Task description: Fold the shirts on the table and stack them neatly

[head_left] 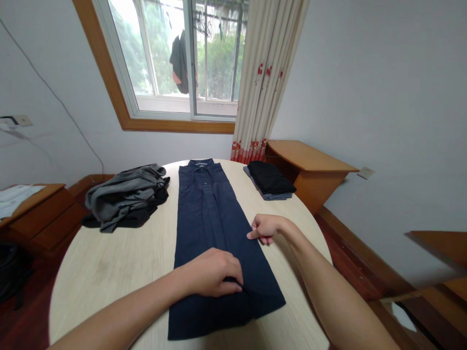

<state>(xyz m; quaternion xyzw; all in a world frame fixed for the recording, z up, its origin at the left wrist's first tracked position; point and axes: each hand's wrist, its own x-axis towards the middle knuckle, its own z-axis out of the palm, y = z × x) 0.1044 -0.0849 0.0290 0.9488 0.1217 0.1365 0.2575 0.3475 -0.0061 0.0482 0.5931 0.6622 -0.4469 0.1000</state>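
Observation:
A dark navy collared shirt [204, 214] lies on the table as a long narrow strip, its collar at the far end and its sides folded in. My left hand [217, 272] is closed on the fabric near the lower middle, where the cloth puckers at the fingertips. At the strip's right edge, about halfway down, my right hand [265, 228] is closed with thumb and forefinger pinching the cloth. The bottom hem lies close to me, its right corner spread outward.
The round pale table [109, 272] has a loose heap of grey and black clothes [127, 194] at left. A neat stack of folded dark clothes [272, 179] sits at the back right. A wooden desk [310, 160] stands behind, beside a curtain [266, 73] and window.

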